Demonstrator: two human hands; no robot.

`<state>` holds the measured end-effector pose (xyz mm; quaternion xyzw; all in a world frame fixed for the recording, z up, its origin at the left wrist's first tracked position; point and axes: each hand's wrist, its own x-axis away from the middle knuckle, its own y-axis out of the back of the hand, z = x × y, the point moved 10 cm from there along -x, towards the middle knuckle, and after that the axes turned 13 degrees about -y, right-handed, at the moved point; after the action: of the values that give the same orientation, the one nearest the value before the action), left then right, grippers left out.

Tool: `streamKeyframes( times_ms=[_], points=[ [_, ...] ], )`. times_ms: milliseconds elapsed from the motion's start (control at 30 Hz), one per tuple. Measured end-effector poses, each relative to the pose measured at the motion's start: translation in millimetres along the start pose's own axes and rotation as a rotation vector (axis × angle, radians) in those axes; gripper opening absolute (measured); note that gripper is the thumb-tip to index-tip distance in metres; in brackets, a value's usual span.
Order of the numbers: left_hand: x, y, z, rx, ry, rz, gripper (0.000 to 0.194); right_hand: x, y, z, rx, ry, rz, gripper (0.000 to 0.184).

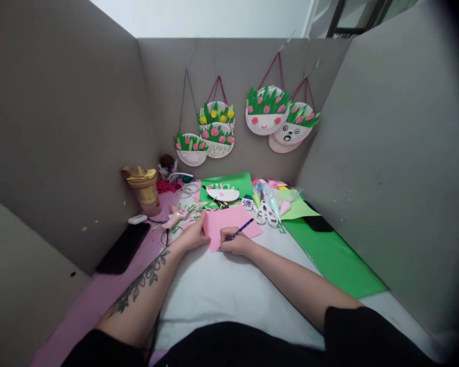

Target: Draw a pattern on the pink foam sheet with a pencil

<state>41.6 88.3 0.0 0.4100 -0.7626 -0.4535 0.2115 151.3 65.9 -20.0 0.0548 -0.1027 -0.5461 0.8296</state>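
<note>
A small craft workstation is shown, closed in on three sides by grey partition panels [61, 127] of the kind used for desk cubicles. Finished paper-plate flower baskets [268, 114] are hung by strings on the back panel. The white tabletop [222, 290] is covered with craft supplies: green paper sheets [332, 255], pink paper [233, 224], scissors [265, 214] and paper scraps. A yellow drink bottle [144, 189] and a dark phone [123, 247] are kept at the side.

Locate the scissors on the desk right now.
In the head view, the scissors lie right of centre on the table, just past the pink paper under the right hand, beside the green sheet.
</note>
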Motion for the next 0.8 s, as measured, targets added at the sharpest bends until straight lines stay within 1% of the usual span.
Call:
streamKeyframes(
  times_ms=[300, 500, 800],
  points=[
    [-0.6, -0.3, 1.0, 0.008, -0.009, -0.009, 0.101, -1.6, -0.7, -4.2, 0.03, -0.005, 0.001, 0.023],
    [-0.7, -1.2, 2.4, 0.013, -0.017, -0.016, 0.101, -4.7, 17.6, -6.4, 0.031, 0.025, -0.162, 0.02],
    [-0.4, 0.2, -0.6, 0.056, -0.039, -0.031, 0.099, -4.5, 17.0, -0.6, 0.099, 0.053, -0.182, 0.017]
  ],
)
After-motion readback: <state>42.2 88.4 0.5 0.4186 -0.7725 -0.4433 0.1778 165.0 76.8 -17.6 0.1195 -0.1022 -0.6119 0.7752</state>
